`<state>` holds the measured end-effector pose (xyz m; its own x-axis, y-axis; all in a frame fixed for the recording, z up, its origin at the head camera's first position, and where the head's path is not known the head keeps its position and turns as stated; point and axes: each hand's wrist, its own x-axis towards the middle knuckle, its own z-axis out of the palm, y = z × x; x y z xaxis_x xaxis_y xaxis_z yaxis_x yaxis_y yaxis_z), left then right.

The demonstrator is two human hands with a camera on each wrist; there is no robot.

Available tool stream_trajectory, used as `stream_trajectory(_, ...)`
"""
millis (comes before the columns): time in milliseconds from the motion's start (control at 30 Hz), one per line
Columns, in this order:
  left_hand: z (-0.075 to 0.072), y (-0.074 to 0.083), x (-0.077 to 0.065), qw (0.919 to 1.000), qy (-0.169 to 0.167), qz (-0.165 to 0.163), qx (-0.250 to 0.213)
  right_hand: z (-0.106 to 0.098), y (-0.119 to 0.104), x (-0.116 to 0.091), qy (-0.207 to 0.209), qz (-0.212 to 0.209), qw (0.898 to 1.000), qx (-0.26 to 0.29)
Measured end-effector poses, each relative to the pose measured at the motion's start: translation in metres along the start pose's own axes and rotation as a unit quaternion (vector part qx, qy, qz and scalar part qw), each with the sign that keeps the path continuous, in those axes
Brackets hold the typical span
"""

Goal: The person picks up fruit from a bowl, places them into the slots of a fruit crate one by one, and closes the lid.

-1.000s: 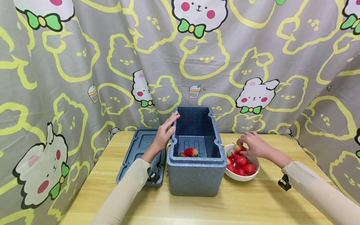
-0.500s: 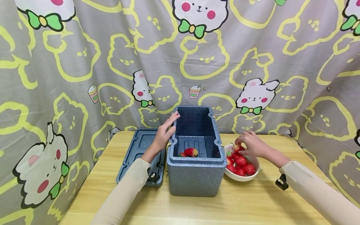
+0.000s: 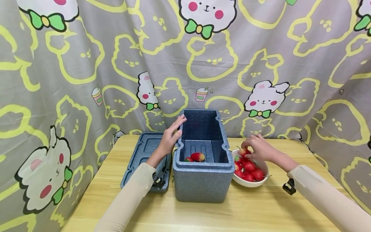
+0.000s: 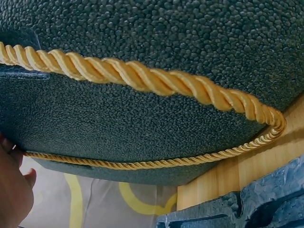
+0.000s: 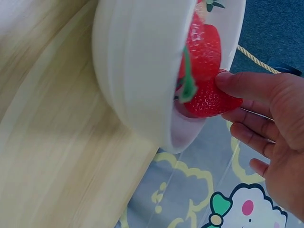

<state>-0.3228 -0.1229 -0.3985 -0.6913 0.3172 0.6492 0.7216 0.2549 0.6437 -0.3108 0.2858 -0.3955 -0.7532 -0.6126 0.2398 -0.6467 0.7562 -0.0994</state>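
In the head view, my left hand (image 3: 170,139) rests on the left rim of a blue-grey foam box (image 3: 203,185), its fingers extended along the edge. Two red strawberries (image 3: 198,157) lie on the box floor near the front wall. My right hand (image 3: 260,149) is over a white bowl (image 3: 250,185) of several strawberries (image 3: 250,166). Thumb and fingers pinch one strawberry (image 5: 209,99) at the bowl's edge, seen closely in the right wrist view. The left wrist view has a twisted yellow cord (image 4: 142,78) along the box's side; only part of the left hand shows there.
Left of the box, its blue-grey lid (image 3: 146,151) lies on the wooden table (image 3: 200,217). A patterned grey curtain (image 3: 171,69) hangs behind and at both sides. The bowl stands close against the box's right side.
My right hand has shifted slightly left at the bowl, and the strawberry in its fingers has moved with it. My left hand stays on the box rim.
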Motion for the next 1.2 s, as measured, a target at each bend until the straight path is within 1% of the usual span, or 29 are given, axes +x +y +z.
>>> stream_trajectory(133, 0.0, 0.003, 0.001, 1.0, -0.003, -0.006, 0.001, -0.003, -0.001, 0.002, 0.009, -0.003, 1.0, 0.002)
stream_trajectory(200, -0.001, 0.008, 0.001, 0.9999, -0.007, -0.009, -0.002, -0.004, -0.002, 0.003, 0.013, -0.004, 1.0, 0.004)
stream_trajectory(367, -0.007, 0.035, 0.002, 0.9998, -0.015, -0.015, -0.004, -0.009, -0.004, 0.008, 0.021, -0.002, 1.0, 0.016)
stream_trajectory(433, -0.008, 0.043, 0.002, 0.9997, -0.016, -0.019, -0.002, -0.011, -0.005, 0.01, 0.028, -0.004, 0.999, 0.018)
stream_trajectory(600, -0.008, 0.046, 0.001, 0.9997, -0.016, -0.019, -0.002, -0.017, -0.006, 0.014, 0.044, -0.01, 0.999, 0.016)
stream_trajectory(700, -0.008, 0.046, 0.001, 0.9998, -0.015, -0.015, -0.006, -0.021, -0.006, 0.016, 0.049, -0.007, 0.999, 0.015)
stream_trajectory(1000, -0.007, 0.047, 0.0, 0.9998, -0.012, -0.017, -0.009, -0.031, -0.005, 0.023, 0.056, 0.007, 0.998, 0.018)
stream_trajectory(1100, -0.007, 0.047, 0.0, 0.9997, -0.012, -0.018, -0.01, -0.035, -0.006, 0.025, 0.065, 0.009, 0.998, 0.02)
stream_trajectory(1200, -0.007, 0.047, 0.0, 0.9996, -0.013, -0.023, -0.007, -0.039, -0.007, 0.028, 0.084, 0.0, 0.996, 0.023)
